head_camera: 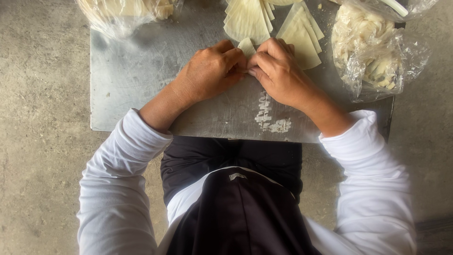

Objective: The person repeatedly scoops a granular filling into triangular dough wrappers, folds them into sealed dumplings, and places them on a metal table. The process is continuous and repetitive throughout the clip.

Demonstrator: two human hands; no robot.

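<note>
Pinching a small pale dough wrapper [246, 46] between both hands, left hand [211, 71] and right hand [278, 71] pressed together at the metal worktop [137, 71] centre, you keep spare wrappers [273, 23] within reach at twelve o'clock.

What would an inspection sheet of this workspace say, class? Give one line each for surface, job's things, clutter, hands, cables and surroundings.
Surface: grey metal table, scratched, with white floury smears near its front edge.
Job's things: a pale dough wrapper pinched between both hands; stacks of wrappers fanned out behind.
Clutter: plastic bag of dough scraps at right; another bag at top left.
Hands: left hand and right hand both closed on the wrapper, fingertips meeting.
Cables: nothing seen.
Surroundings: bare concrete floor.
</note>
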